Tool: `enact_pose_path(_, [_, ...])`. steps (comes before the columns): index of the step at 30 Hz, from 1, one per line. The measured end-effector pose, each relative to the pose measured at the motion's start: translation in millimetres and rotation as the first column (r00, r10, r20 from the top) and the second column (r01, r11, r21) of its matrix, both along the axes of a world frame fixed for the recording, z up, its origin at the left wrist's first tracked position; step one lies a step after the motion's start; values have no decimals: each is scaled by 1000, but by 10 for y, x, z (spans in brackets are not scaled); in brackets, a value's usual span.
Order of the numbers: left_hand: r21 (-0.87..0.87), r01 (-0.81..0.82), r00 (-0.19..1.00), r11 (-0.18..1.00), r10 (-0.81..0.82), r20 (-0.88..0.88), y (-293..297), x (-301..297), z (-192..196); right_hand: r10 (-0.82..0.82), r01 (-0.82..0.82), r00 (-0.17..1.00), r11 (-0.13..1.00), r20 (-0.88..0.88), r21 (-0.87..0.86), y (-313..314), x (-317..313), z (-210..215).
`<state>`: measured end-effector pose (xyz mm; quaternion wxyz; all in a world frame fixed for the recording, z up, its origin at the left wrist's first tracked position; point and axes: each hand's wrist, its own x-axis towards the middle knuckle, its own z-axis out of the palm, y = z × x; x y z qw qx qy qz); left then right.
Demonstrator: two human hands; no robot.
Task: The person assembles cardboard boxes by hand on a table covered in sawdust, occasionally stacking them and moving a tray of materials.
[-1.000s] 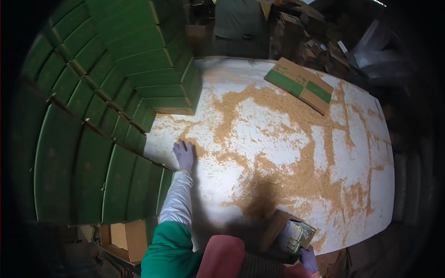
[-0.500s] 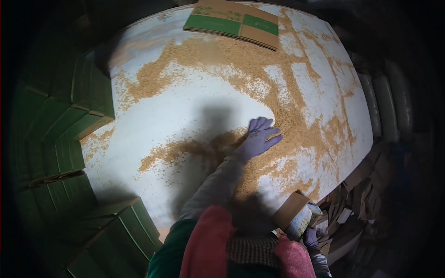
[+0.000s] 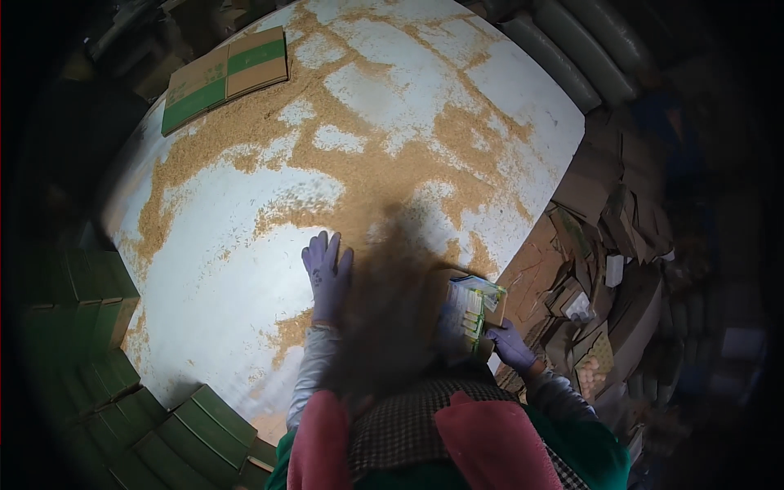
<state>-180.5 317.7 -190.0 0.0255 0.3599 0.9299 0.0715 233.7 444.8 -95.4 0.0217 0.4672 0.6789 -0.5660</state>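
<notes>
Small tan flakes or grains (image 3: 384, 171) lie strewn in heaps and streaks over a white table (image 3: 220, 237). In a light purple glove, my left hand (image 3: 328, 273) is flat on or just over the table, fingers stretched forward, beside the near side of the flakes. It holds nothing. My right hand (image 3: 512, 345), gloved alike, grips a small printed carton (image 3: 467, 306) by its right side at the table's near right edge. The carton is tilted, with a brown flap out; its inside does not show. A dark shadow covers the table between my hands.
Flattened cardboard with a green band (image 3: 226, 77) lies at the far left of the table. Green boxes (image 3: 204, 429) stand along the left side. Torn cardboard (image 3: 604, 229) is piled off the right edge. Long plastic-wrapped bundles (image 3: 584, 49) lie at the far right.
The view has turned right. My left hand has drawn back toward me, and flakes near it have been scattered forward. The carton in my right hand has come up beside the table edge.
</notes>
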Motion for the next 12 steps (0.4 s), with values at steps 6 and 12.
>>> enact_pose_path(6, [28,-624,704,781,578,-413,-1809,587,-655,-459,397,884,835,-86,-382,697,853,127])
enact_pose_path(12, [173,-805,574,567,819,-13,-292,1320,-342,-40,15,930,997,365,71,1757,1974,-61])
